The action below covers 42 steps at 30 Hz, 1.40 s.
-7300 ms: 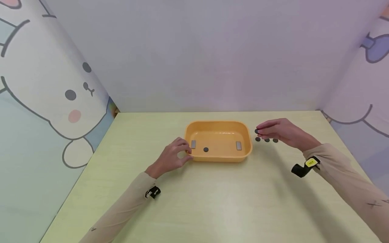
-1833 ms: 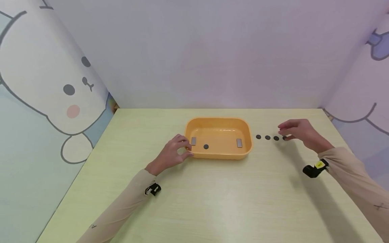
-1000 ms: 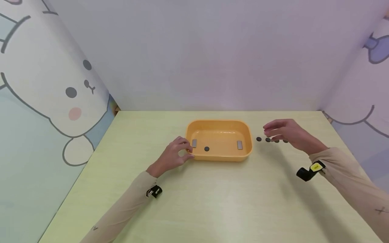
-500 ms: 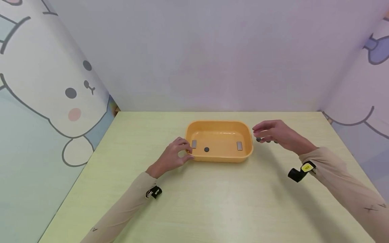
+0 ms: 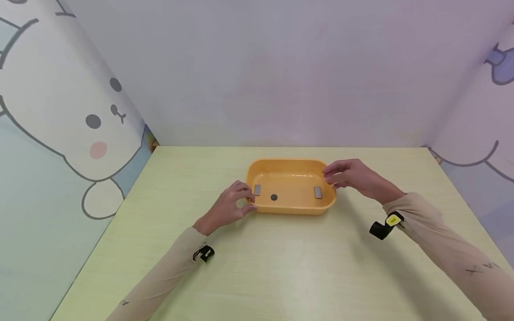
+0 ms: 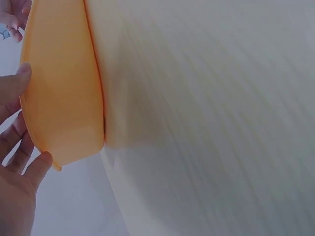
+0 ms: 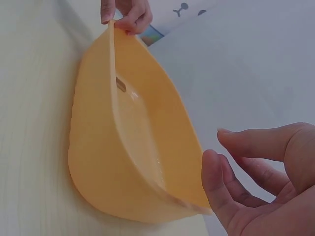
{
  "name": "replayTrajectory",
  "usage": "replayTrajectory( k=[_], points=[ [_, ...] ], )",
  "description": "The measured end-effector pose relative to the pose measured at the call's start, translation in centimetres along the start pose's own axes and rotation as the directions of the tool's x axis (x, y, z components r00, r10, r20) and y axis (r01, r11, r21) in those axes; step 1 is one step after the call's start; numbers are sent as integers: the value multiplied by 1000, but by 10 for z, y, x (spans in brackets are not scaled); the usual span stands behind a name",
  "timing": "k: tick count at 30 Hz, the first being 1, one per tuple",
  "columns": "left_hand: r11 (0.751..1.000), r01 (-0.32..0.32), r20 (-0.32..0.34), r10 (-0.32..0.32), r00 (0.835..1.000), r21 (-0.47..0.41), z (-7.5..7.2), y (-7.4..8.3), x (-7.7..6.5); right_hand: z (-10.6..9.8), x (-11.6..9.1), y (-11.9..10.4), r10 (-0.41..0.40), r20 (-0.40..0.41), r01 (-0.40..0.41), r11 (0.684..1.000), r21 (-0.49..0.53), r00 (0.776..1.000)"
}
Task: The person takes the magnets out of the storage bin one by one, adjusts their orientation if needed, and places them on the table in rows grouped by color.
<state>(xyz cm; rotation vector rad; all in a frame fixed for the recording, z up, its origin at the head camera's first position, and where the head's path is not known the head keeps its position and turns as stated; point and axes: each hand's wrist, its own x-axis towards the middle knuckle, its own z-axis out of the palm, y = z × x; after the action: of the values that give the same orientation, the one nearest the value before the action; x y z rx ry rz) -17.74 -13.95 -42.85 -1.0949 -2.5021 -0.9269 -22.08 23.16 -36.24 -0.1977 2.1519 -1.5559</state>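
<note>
An orange plastic basin (image 5: 295, 189) sits on the table. My left hand (image 5: 229, 205) grips its left rim, thumb at the front corner and fingers over the edge. Inside lie a black disc (image 5: 274, 197) and two grey rectangular plates, a left plate (image 5: 257, 190) and a right plate (image 5: 318, 192). At the basin's right rim my right hand (image 5: 355, 178) hovers with loosely bent fingers. A gap shows between its thumb and fingers in the right wrist view, with nothing visibly held. The row of black discs on the table is hidden from the head view by this hand.
The pale wooden table (image 5: 281, 258) ends at a plain back wall (image 5: 281, 76). Side walls with cartoon prints, such as the left wall (image 5: 44, 147), stand at both sides. Black straps sit on both wrists, including the right strap (image 5: 381, 229).
The right hand earlier held a black disc, which then lay at the right end of the row. It has since moved left, without a visible disc, to the basin's right rim. The left hand stayed.
</note>
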Motion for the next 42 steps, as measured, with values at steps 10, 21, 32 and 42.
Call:
replayTrajectory(
  k=[10, 21, 32, 42],
  points=[
    [1000, -2, -2, 2, 1000, 13, 1, 2, 0, 12, 10, -3, -15, 32, 14, 1000, 19, 999],
    [1000, -18, -2, 18, 1000, 9, 3, 6, 2, 24, 14, -7, -24, 86, 20, 999, 48, 996],
    [1000, -15, -1, 15, 1000, 6, 3, 8, 6, 33, 24, -6, -13, 92, 9, 999, 47, 996],
    [1000, -6, 5, 6, 1000, 3, 1, 8, 5, 50, 36, 0, -33, 94, 25, 997, 78, 995]
  ],
)
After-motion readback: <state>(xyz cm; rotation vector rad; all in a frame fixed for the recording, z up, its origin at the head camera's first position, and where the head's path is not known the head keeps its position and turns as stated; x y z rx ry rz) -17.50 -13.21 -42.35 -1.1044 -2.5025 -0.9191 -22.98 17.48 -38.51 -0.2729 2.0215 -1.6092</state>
